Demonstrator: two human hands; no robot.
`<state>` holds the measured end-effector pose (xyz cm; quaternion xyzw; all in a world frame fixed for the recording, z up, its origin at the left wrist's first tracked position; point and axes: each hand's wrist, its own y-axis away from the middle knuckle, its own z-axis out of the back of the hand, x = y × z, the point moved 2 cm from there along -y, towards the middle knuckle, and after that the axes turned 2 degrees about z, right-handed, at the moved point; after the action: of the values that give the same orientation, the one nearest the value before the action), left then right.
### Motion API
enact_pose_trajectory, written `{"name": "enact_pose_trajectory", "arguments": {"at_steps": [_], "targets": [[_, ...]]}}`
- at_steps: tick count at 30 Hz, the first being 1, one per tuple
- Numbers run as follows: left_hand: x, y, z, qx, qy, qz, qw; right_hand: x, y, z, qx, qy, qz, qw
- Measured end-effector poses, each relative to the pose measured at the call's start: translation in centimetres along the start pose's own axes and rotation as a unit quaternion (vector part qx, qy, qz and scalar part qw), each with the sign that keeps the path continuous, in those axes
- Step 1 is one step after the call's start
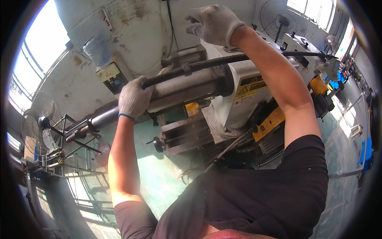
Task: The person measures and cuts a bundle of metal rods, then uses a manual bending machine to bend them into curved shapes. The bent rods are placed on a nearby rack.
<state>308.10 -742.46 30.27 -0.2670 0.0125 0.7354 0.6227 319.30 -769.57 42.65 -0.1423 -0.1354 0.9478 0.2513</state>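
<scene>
My left hand (135, 97), in a whitish knit glove with a blue cuff edge, is closed around the left end of a long dark threaded rod (169, 75). Some of its fingers are hidden behind the rod. A nut-like collar (186, 69) sits partway along this rod, which slants up to the right and passes behind my right forearm. Just below it lies a thick grey metal cylinder (185, 85) of a machine. My right hand (215, 24), gloved too, is raised above the white machine housing (234, 85), its bent fingers apart and nothing between them.
A long round bar (105, 119) extends lower left toward a metal rack (71, 163). Under the cylinder is a slide with a handwheel (158, 144). Fans stand at left (41, 121) and upper right (282, 20). A yellow plate (268, 124) is beside the housing; a control box (113, 77) hangs on the wall.
</scene>
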Motion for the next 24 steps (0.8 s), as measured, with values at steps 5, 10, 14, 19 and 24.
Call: {"name": "enact_pose_trajectory", "arguments": {"at_steps": [5,10,14,19,24], "targets": [[-0.2,-0.1,0.2,0.008,-0.002,0.008,1.000,1.6,0.0,-0.3,0.041,0.032,0.024,0.998],[0.7,-0.7,-0.2,-0.020,-0.015,-0.008,1.000,1.6,-0.2,0.3,-0.003,0.033,0.008,0.999],[-0.5,-0.6,0.0,0.007,-0.006,-0.007,1.000,-0.8,-1.5,-0.4,-0.021,0.029,-0.046,0.998],[0.7,-0.3,-0.2,0.002,-0.002,0.005,1.000,4.4,-0.4,0.9,0.105,0.041,0.051,0.992],[-0.2,-0.4,0.1,0.002,0.005,0.002,1.000,-3.7,-2.7,2.1,-0.153,0.092,-0.083,0.981]]}}
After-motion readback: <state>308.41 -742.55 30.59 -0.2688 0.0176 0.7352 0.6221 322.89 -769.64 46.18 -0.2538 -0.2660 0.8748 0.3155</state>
